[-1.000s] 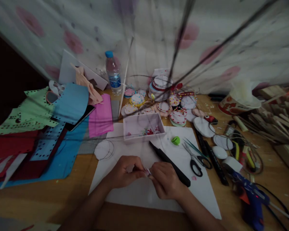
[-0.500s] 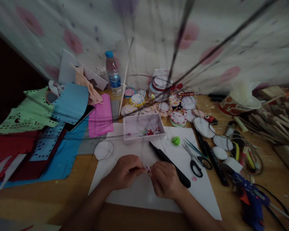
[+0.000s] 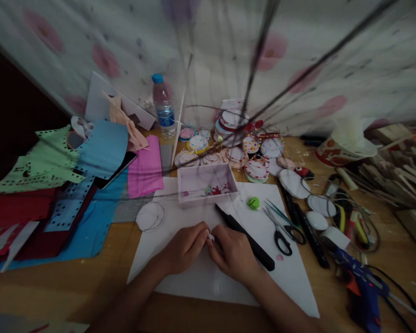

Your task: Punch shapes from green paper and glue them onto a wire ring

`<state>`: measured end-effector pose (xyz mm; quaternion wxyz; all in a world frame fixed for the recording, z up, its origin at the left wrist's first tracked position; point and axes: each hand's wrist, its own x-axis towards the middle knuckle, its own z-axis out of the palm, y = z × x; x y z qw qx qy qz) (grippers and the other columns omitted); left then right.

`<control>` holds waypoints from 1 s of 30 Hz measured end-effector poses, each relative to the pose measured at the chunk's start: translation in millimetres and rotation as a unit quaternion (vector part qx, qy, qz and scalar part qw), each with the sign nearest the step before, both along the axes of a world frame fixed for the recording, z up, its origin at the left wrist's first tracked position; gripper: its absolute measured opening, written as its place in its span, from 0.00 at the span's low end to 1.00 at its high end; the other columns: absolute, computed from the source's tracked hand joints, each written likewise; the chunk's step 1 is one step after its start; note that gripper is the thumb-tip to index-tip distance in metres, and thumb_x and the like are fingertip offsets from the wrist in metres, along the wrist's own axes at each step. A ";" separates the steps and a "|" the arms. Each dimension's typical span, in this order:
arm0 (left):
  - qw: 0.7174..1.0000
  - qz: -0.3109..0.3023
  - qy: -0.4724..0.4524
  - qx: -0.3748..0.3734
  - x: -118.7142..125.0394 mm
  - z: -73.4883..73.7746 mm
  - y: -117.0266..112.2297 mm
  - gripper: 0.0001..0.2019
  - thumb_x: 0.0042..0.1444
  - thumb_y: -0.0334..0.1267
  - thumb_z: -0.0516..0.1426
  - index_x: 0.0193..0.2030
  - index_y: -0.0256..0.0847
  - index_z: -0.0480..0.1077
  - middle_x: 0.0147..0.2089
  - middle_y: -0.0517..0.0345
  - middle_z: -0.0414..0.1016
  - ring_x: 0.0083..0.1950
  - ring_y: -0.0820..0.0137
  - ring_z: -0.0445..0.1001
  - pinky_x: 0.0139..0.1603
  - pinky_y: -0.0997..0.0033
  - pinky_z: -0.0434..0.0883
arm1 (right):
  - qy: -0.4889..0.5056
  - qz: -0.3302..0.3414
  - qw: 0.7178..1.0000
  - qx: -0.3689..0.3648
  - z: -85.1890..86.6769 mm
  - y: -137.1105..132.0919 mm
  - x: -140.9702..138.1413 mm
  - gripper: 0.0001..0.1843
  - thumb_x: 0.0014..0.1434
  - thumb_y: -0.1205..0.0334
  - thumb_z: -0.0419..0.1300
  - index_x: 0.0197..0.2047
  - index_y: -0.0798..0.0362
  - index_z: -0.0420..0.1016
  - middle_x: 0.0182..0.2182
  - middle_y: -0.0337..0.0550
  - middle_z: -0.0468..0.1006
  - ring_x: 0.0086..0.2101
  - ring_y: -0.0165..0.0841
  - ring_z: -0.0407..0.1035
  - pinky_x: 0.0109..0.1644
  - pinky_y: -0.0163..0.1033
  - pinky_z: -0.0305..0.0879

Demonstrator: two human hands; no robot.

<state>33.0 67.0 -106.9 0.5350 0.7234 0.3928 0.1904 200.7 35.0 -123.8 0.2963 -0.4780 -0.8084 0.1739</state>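
Observation:
Above a white sheet (image 3: 180,286), my left hand (image 3: 187,247) and my right hand (image 3: 234,252) meet with fingertips pinched around a small pale piece (image 3: 211,237). Its kind is too small to make out, and the fingers partly cover it. Just beyond my hands stands a white box (image 3: 208,200) with small red, green and pink bits inside. A long black tool (image 3: 249,240) lies beside my right hand. Farther right are black-handled scissors (image 3: 280,233), tweezers (image 3: 275,210), a green ball-like piece (image 3: 253,203) and a small pink scrap (image 3: 279,257).
Coloured felt sheets (image 3: 104,148) pile up at left. A water bottle (image 3: 163,106) and several decorated round pieces (image 3: 235,155) stand at the back. At right lie a blue glue gun (image 3: 364,282), wooden sticks (image 3: 395,162) and a paper tub (image 3: 343,150). Dark blurred strands cross the view.
My hands have drawn closer together around the small piece, and the fingers have shifted their hold on it. Everything else on the table stays in place.

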 end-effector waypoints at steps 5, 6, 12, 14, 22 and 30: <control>0.999 0.004 -0.017 -0.043 -1.2 -3.5 -6.1 0.16 0.65 0.46 0.43 0.29 0.43 0.60 0.26 0.63 0.60 0.29 0.70 0.61 0.34 0.70 0.62 | 0.054 0.062 0.996 -0.030 0.3 -3.6 0.9 0.12 0.63 0.66 0.46 0.27 0.51 0.61 0.21 0.40 0.68 0.23 0.32 0.61 0.27 0.37 0.51; 0.998 0.004 -0.023 -0.055 -1.3 -4.4 -7.7 0.16 0.65 0.47 0.43 0.30 0.43 0.61 0.26 0.63 0.60 0.29 0.69 0.61 0.34 0.70 0.63 | 0.072 0.069 0.994 -0.043 1.3 -5.1 1.0 0.12 0.62 0.66 0.45 0.27 0.51 0.61 0.21 0.40 0.67 0.22 0.32 0.61 0.27 0.37 0.51; 0.989 -0.020 -0.060 -0.137 0.4 -7.8 -12.7 0.19 0.65 0.49 0.39 0.30 0.43 0.61 0.27 0.61 0.60 0.28 0.71 0.61 0.31 0.72 0.66 | 0.205 0.073 0.959 -0.181 13.6 -9.8 0.8 0.16 0.65 0.62 0.45 0.26 0.51 0.59 0.20 0.36 0.64 0.20 0.27 0.58 0.24 0.33 0.52; 0.986 -0.032 -0.066 -0.152 1.8 -7.2 -13.6 0.19 0.65 0.48 0.37 0.29 0.42 0.59 0.26 0.63 0.59 0.27 0.72 0.60 0.29 0.73 0.66 | 0.244 0.079 0.940 -0.227 17.2 -8.8 1.1 0.18 0.66 0.58 0.45 0.25 0.52 0.60 0.19 0.35 0.62 0.20 0.26 0.55 0.23 0.32 0.51; 0.996 -0.037 -0.033 -0.068 1.5 -1.2 -9.3 0.18 0.66 0.46 0.37 0.29 0.43 0.57 0.28 0.62 0.61 0.30 0.71 0.62 0.35 0.71 0.63 | 0.347 0.053 0.872 -0.341 11.1 -6.9 -4.7 0.22 0.66 0.49 0.44 0.24 0.52 0.59 0.18 0.32 0.56 0.18 0.24 0.48 0.18 0.31 0.47; 0.996 -0.060 0.038 0.055 -2.9 1.6 -2.0 0.12 0.66 0.39 0.41 0.30 0.43 0.54 0.26 0.65 0.64 0.28 0.72 0.65 0.30 0.73 0.60 | 0.319 0.037 0.889 -0.327 9.2 -5.9 -5.2 0.19 0.67 0.53 0.44 0.26 0.52 0.59 0.20 0.33 0.57 0.21 0.26 0.52 0.23 0.32 0.50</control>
